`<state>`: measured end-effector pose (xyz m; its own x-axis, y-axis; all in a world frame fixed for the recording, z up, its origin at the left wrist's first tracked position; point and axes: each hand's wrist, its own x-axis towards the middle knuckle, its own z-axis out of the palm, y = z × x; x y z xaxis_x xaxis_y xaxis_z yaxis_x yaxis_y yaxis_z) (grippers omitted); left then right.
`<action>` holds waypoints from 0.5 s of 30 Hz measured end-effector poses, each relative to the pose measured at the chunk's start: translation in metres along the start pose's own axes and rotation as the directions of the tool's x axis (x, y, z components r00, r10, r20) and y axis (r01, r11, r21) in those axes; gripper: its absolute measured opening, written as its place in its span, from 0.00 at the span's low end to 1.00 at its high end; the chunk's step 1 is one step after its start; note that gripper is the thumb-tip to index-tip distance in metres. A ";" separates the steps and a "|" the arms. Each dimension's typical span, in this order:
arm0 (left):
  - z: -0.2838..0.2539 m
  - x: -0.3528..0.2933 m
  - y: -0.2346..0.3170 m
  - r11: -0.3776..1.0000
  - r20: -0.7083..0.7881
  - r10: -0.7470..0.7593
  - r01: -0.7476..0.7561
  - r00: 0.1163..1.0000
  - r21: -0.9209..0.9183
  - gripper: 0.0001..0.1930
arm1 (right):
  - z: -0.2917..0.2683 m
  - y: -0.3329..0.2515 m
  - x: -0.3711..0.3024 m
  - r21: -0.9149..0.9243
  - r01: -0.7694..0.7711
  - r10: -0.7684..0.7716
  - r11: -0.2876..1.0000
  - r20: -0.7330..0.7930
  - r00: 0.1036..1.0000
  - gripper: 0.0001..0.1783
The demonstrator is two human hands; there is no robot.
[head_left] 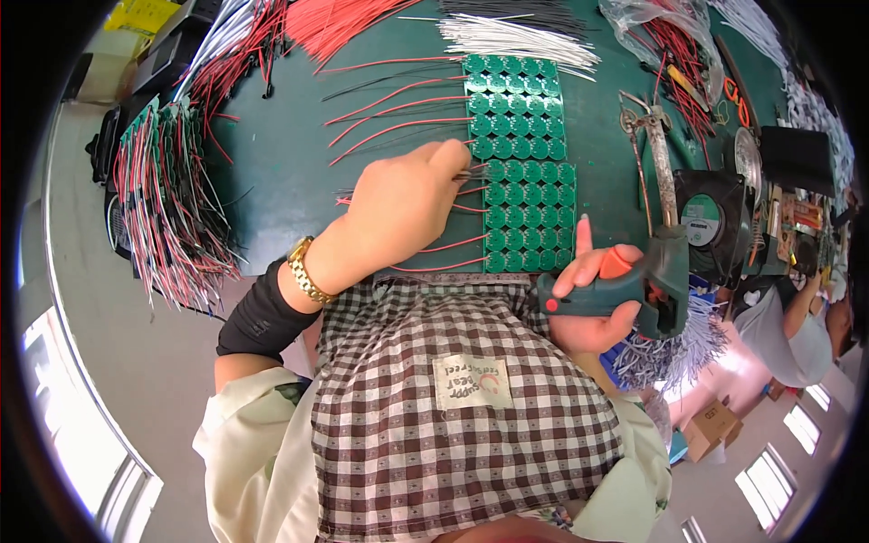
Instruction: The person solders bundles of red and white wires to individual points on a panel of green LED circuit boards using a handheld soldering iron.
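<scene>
Two green circuit-board panels (pixel 516 107) lie end to end in front of me, made up of rows of small round boards. Red wires (pixel 398 89) and dark wires stick out leftward from their left edges. At that edge, near where the panels meet, my left hand (pixel 409 195) is closed with its fingertips pinched on thin wires. The fingers hide the exact grip. Wrapped in my right hand (pixel 593 321) is a dark soldering gun (pixel 593 297) with an orange trigger, its metal front part pointing away from me. That hand's index finger is stretched out beside the nearer panel.
Bundles of red wires (pixel 339 27) and white wires (pixel 516 41) lie at the far side. Wired boards (pixel 167 181) hang in a heap at the left. A small black fan (pixel 711 217) stands right of the gun, near a plastic bag (pixel 674 36) of wires. Another person sits far right.
</scene>
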<state>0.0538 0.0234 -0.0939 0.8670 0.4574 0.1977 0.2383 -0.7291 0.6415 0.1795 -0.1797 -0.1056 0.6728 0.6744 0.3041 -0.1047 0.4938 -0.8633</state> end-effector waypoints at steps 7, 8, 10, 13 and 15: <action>-0.006 -0.006 -0.008 0.982 0.028 0.057 -0.061 0.998 0.179 0.09 | 0.004 0.008 0.000 0.047 -0.098 0.099 0.994 -0.016 0.995 0.34; -0.006 -0.005 -0.008 0.982 0.027 0.059 -0.063 0.998 0.179 0.09 | 0.006 0.010 0.000 0.013 -0.070 0.070 0.997 -0.005 0.998 0.33; -0.005 -0.001 -0.008 0.989 -0.027 0.096 -0.093 0.995 0.111 0.09 | 0.007 0.012 0.001 -0.001 -0.061 0.061 0.998 0.000 0.998 0.33; -0.005 0.010 -0.012 0.992 -0.177 0.098 -0.111 0.979 -0.062 0.07 | 0.009 0.014 0.003 0.005 -0.033 0.033 0.999 -0.043 0.999 0.33; -0.012 0.017 -0.012 0.990 -0.180 0.083 -0.102 0.980 -0.099 0.06 | 0.008 0.013 0.001 -0.026 -0.018 0.017 0.999 -0.069 0.997 0.33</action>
<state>0.0604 0.0460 -0.0891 0.7907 0.4795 0.3805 0.1042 -0.7180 0.6882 0.1731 -0.1685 -0.1139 0.7202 0.6427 0.2611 -0.0982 0.4669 -0.8788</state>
